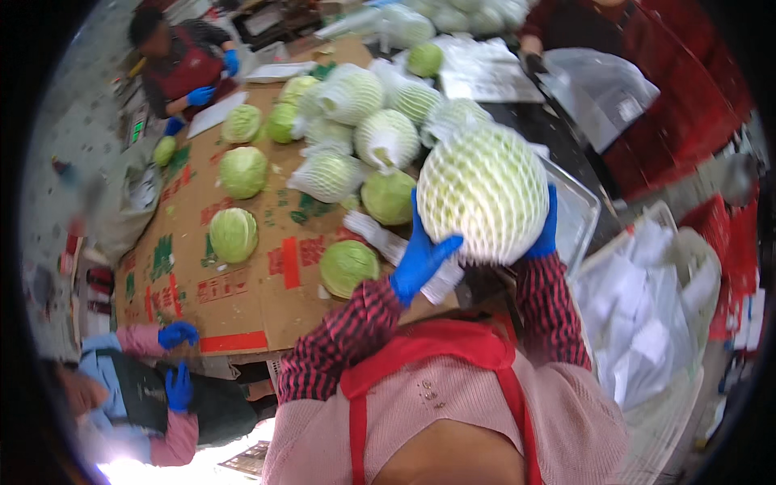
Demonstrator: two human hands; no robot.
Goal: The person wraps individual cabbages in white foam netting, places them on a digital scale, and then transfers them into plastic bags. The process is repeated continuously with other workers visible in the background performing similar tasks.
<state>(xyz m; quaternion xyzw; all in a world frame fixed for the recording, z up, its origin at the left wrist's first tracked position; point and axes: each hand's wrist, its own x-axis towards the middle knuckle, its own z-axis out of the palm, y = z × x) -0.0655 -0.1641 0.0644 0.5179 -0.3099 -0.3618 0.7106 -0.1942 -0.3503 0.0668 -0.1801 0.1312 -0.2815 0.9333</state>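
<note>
Between my two hands I hold up a large cabbage (484, 191) sleeved in white foam netting. My left hand (421, 257), in a blue glove, grips its lower left side with the thumb across the front. My right hand (545, 227), gloved the same, supports the right side, its fingers partly hidden behind the cabbage. Below and left of it, an unfilled foam net sleeve (388, 242) lies on the cardboard. A bare green cabbage (348, 268) sits close to my left forearm, and another bare one (389, 197) rests just beyond the sleeve.
Several netted cabbages (351, 94) are heaped across the cardboard-covered table (242, 303). Bare cabbages (233, 235) stand to the left. A metal tray (576, 212) and a bin lined with plastic (630, 315) are on my right. Co-workers (188, 66) stand around the table, one holding a plastic bag (597, 91).
</note>
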